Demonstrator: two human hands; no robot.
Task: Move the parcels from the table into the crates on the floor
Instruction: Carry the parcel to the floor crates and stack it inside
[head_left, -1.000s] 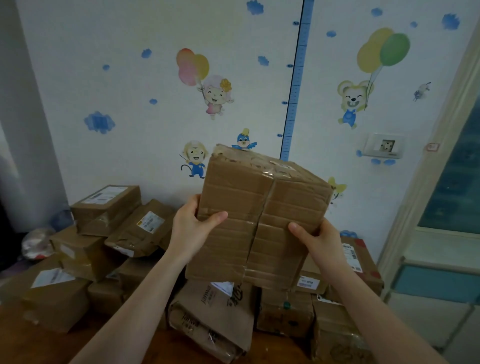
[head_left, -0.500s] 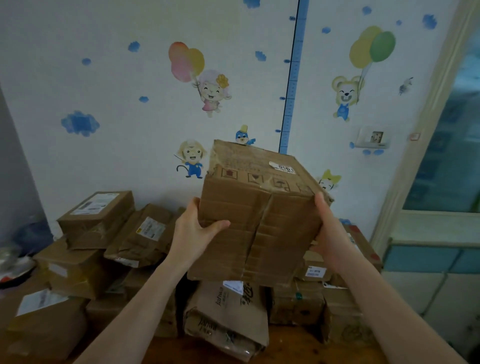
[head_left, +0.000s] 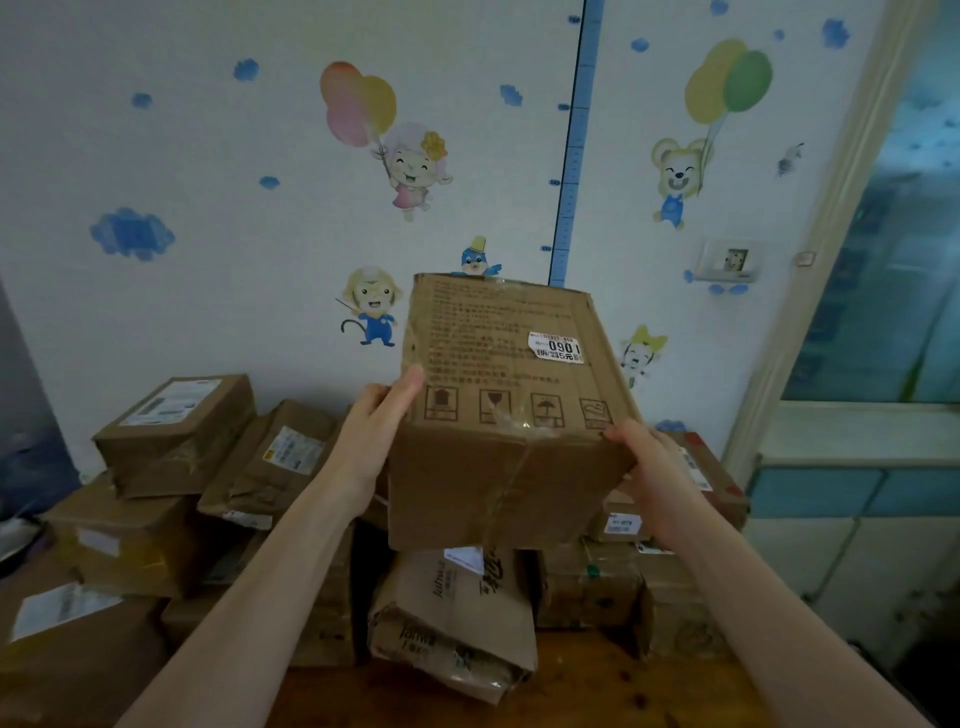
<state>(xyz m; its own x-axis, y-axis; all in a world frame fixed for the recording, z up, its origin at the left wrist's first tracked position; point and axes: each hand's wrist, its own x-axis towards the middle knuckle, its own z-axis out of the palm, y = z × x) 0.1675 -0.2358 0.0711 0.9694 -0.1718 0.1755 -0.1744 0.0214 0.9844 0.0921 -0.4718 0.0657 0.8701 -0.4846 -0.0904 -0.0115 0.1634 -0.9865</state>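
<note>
I hold a large taped cardboard box (head_left: 506, 410) in the air above the table, tilted so its printed face with a white sticker points up at me. My left hand (head_left: 371, 436) grips its left side, thumb on the printed face. My right hand (head_left: 657, 475) grips the right side, fingers curled under and behind it. Below and behind the box, several brown parcels (head_left: 176, 431) are piled on the wooden table (head_left: 597, 691) against the wall. No crate is in view.
A crumpled brown parcel (head_left: 452, 618) lies at the table's front under the held box. More parcels stack at the left (head_left: 67, 639) and right (head_left: 675, 608). A door frame and low white cabinet (head_left: 852, 499) stand to the right.
I have tipped the box toward me, so its printed face with the sticker now shows. My right hand has slid from the box's side down to its lower right corner.
</note>
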